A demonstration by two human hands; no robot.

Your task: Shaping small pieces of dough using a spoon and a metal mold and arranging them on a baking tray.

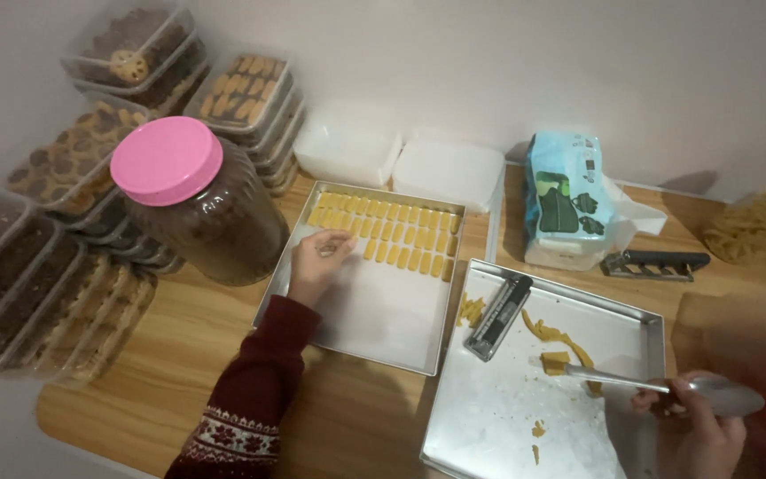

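Note:
My left hand (316, 260), in a dark red patterned sleeve, rests on the far metal tray (383, 324) and touches a small yellow dough piece (337, 247) at the left end of a row. Rows of yellow dough pieces (392, 226) fill the tray's far part. My right hand (693, 421) grips a metal spatula (644, 384) whose blade reaches a yellow dough piece (555, 362) on the near metal tray (489, 417). A black ridged cutter (498, 317) and dough scraps (556, 337) lie on that near tray.
A big dark jar with a pink lid (190, 195) stands left of the trays. Stacked clear boxes of cookies (64, 239) crowd the left. White lidded boxes (401, 155), a tissue pack (565, 200) and a black-handled tool (658, 263) sit at the back of the wooden table (179, 355).

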